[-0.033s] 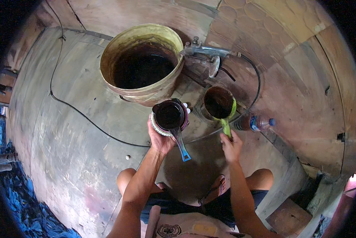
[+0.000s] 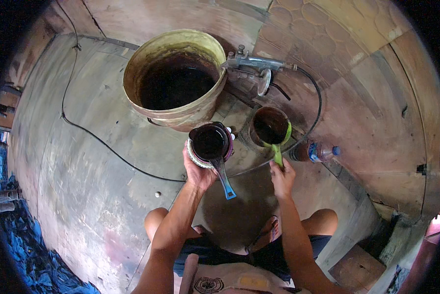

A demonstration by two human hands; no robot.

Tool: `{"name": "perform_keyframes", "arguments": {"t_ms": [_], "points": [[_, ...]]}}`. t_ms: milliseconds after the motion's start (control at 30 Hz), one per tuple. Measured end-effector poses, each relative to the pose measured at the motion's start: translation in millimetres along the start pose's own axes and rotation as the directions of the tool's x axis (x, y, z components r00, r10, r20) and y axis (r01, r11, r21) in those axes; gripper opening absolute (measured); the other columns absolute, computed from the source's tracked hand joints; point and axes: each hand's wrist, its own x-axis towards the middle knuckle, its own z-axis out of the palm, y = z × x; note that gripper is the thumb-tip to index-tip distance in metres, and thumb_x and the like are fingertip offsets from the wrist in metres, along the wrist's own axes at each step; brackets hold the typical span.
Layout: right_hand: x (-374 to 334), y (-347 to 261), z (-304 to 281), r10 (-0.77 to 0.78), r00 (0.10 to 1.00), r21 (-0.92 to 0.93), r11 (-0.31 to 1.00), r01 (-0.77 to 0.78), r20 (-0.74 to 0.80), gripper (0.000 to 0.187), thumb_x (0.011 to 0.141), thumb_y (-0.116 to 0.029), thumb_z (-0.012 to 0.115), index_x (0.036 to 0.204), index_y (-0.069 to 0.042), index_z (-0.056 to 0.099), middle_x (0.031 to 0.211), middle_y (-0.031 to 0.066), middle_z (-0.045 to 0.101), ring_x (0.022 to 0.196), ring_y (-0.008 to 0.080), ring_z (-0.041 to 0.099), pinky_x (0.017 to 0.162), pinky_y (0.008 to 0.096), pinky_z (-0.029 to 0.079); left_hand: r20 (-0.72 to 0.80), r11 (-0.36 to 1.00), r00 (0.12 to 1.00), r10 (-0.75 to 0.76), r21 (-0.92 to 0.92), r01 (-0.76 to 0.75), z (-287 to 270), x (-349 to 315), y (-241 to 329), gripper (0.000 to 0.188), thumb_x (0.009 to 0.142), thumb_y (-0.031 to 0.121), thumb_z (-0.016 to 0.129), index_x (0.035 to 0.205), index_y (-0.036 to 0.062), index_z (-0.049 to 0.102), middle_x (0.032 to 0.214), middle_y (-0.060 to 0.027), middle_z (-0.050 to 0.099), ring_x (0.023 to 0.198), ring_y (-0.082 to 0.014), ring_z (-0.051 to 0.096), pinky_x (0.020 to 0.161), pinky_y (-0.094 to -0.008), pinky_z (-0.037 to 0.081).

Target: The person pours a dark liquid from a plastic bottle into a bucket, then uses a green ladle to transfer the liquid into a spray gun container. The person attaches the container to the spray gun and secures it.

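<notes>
My left hand point(image 2: 199, 172) is wrapped around a round container with a pale ridged rim point(image 2: 198, 160). A dark dipper point(image 2: 209, 143) sits in or on top of it, holding black liquid; its handle slants toward me and ends in blue. Small white shapes show at the container's right side, too small to make out. My right hand point(image 2: 282, 179) is closed on the green handle of a second dipper point(image 2: 270, 126), whose stained brown bowl has a dark inside. This bowl is right of the first dipper, its handle pointing toward me.
A big yellowish bucket point(image 2: 213, 105) with dark liquid stands beyond my left hand. A metal spray gun point(image 2: 259, 62) hangs at its right rim, its black hose point(image 2: 320, 100) curving down. A plastic bottle point(image 2: 318, 152) lies at right. A thin cable point(image 2: 113, 147) crosses the floor at left.
My right hand has shifted slightly left and away from me, and the green handle has swung a little to the left. My left hand stays in place.
</notes>
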Motion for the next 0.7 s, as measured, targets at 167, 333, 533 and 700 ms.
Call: {"name": "perform_keyframes", "arguments": {"t_ms": [167,333,533,700], "points": [[67.3,91.4,52.7,0.043,0.974,0.227,0.974,0.009,-0.222,0.016,0.093,-0.009,0.070,0.106,-0.003,0.064,0.076,-0.0007,0.061,0.058,0.0110,0.052,0.047,0.0283,0.039,-0.162,0.995,0.981,-0.104,-0.016,0.103,-11.2,7.3,-6.5,0.079,0.093,0.074,0.038,0.142,0.0139,0.053,0.138,-0.0078,0.060,0.121,-0.0260,0.061,0.097,-0.0443,0.054],[61.1,131.0,72.7,0.237,0.966,0.210,0.955,-0.212,-0.102,0.035,0.093,-0.014,0.071,0.123,0.000,0.057,0.091,0.0086,0.067,0.074,0.0193,0.063,0.064,0.0338,0.051,-0.089,0.997,0.993,-0.080,-0.012,0.079,-5.9,6.7,-12.3,0.078,0.092,0.074,0.040,0.139,0.0147,0.055,0.133,-0.0067,0.063,0.113,-0.0246,0.064,0.090,-0.0415,0.057],[11.4,86.0,73.8,-0.274,0.903,-0.535,0.843,0.060,-0.330,0.048,0.102,-0.027,0.058,0.140,0.002,0.047,0.130,0.0201,0.060,0.112,0.0305,0.063,0.095,0.0406,0.051,-0.143,0.999,0.990,-0.004,0.050,0.012,-3.7,19.4,-16.6,0.076,0.092,0.075,0.039,0.136,0.0152,0.055,0.123,-0.0067,0.067,0.097,-0.0203,0.070,0.061,-0.0324,0.060],[-75.2,-34.1,55.7,-0.144,0.961,0.084,0.988,0.128,0.235,0.043,0.105,-0.024,0.053,0.139,0.001,0.049,0.128,0.0173,0.061,0.103,0.0240,0.065,0.086,0.0377,0.055,-0.150,0.999,0.988,-0.028,0.026,0.032,-14.1,26.9,-13.3,0.075,0.092,0.074,0.039,0.135,0.0146,0.055,0.119,-0.0090,0.068,0.093,-0.0200,0.071,0.055,-0.0307,0.060]]}}
